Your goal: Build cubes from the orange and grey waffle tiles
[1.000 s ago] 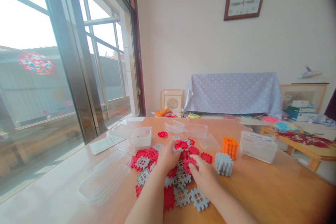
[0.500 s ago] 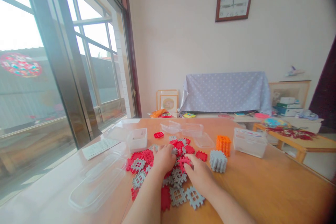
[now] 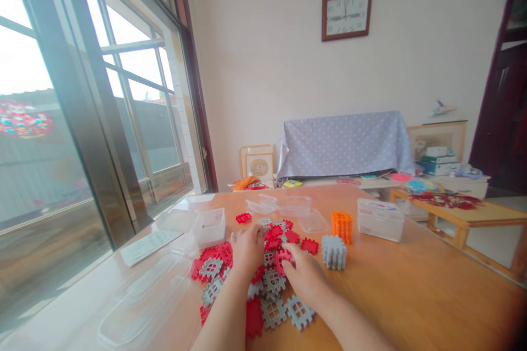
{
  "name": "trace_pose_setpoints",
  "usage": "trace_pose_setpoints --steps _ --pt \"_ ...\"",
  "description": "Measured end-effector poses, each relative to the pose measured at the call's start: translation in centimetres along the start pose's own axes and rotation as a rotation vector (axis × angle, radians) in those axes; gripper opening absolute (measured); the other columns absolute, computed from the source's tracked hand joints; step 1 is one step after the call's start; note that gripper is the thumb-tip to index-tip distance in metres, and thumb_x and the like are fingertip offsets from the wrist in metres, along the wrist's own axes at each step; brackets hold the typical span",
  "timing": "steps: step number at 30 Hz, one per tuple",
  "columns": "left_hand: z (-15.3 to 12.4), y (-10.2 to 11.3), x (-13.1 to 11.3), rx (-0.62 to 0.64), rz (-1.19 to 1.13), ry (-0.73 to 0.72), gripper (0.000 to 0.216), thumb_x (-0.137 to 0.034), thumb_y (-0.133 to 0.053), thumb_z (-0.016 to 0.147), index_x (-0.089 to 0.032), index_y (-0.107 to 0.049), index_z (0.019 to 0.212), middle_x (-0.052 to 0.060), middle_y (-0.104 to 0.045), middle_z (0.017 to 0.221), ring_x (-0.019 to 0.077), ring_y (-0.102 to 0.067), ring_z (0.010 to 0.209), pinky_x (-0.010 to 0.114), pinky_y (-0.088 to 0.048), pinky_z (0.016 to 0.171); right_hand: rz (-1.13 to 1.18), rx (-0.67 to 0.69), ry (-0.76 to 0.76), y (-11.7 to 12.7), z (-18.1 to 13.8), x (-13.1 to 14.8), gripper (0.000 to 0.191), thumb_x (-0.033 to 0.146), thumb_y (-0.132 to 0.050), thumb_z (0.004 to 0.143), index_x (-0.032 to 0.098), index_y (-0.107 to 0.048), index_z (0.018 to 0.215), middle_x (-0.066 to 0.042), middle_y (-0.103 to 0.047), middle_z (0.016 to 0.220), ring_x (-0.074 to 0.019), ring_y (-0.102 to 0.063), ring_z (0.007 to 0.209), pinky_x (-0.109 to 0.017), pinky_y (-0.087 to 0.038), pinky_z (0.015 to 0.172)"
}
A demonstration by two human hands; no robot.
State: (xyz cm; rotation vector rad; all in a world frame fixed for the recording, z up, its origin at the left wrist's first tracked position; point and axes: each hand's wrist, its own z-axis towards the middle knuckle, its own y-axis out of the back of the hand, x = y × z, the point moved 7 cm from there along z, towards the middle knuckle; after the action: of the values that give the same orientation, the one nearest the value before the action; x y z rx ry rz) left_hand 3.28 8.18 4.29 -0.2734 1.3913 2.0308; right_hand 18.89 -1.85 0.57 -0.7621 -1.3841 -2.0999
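Both hands are down in the pile of red and grey waffle tiles [image 3: 263, 271] spread on the wooden desk [image 3: 411, 296] — this reads as the sorting or picking step, with pieces being chosen out of the heap. The left hand [image 3: 247, 247] lies palm-down on the red tiles, fingers loosely spread and resting flat; it seems to hold nothing. The right hand [image 3: 302, 274] has its fingertips pinched narrow on a red tile [image 3: 283, 256] at the middle of the pile, the piece tilted up slightly off its neighbours.

Just beside the pile, to the right, stand a finished grey cube [image 3: 334, 252] and an orange cube [image 3: 342, 226] (both already assembled, by the look of them). Clear plastic boxes [image 3: 209, 226] and a long clear lid [image 3: 144, 301] lie near the left of the heap, and another box [image 3: 381, 219] stands well apart to the right.

My judgement: the next move calls for lifting the pinched red tile clear without dragging its toothed edges through the others — and for the left hand to find a matching piece
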Motion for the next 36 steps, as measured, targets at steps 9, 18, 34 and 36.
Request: trace_pose_setpoints --steps 9,18,34,36 --pt "-0.5 -0.5 -3.5 0.234 -0.977 -0.026 0.035 -0.037 -0.066 0.082 -0.020 -0.074 0.111 0.003 -0.073 0.090 0.0170 -0.062 0.079 0.029 -0.048 0.079 0.507 -0.189 -0.116 2.9 0.3 0.6 0.055 0.054 -0.054 0.091 0.022 -0.056 0.136 -0.012 -0.067 0.129 -0.0274 -0.064 0.115 -0.039 -0.052 0.094" --pt "-2.6 -0.9 -6.5 0.404 -1.139 0.021 0.034 -0.030 -0.070 0.079 -0.020 -0.073 0.111 0.007 -0.071 0.115 0.0220 -0.064 0.106 0.035 -0.047 0.097 1.066 -0.180 -0.246 3.4 0.9 -0.9 0.052 0.040 -0.067 0.079 0.022 -0.060 0.128 -0.006 -0.072 0.109 -0.0231 -0.068 0.097 -0.029 -0.053 0.073" --pt "-3.5 -1.1 -7.0 0.379 -1.341 0.199 0.037 -0.030 -0.078 0.070 -0.017 -0.066 0.102 -0.002 -0.061 0.074 0.0089 -0.054 0.064 0.022 -0.043 0.066 0.507 -0.142 0.010 6.5 0.7 0.6 0.058 0.025 -0.066 0.075 0.023 -0.058 0.133 -0.007 -0.064 0.131 -0.0225 -0.063 0.112 -0.038 -0.050 0.099" --pt "-3.6 -1.3 -7.0 0.392 -1.348 0.211 0.037 -0.029 -0.078 0.069 -0.016 -0.066 0.102 -0.001 -0.062 0.076 0.0083 -0.053 0.063 0.021 -0.042 0.065 0.424 -0.143 0.051 6.9 0.8 0.5 0.057 0.025 -0.067 0.075 0.023 -0.059 0.131 -0.006 -0.063 0.131 -0.0221 -0.063 0.112 -0.038 -0.049 0.100"
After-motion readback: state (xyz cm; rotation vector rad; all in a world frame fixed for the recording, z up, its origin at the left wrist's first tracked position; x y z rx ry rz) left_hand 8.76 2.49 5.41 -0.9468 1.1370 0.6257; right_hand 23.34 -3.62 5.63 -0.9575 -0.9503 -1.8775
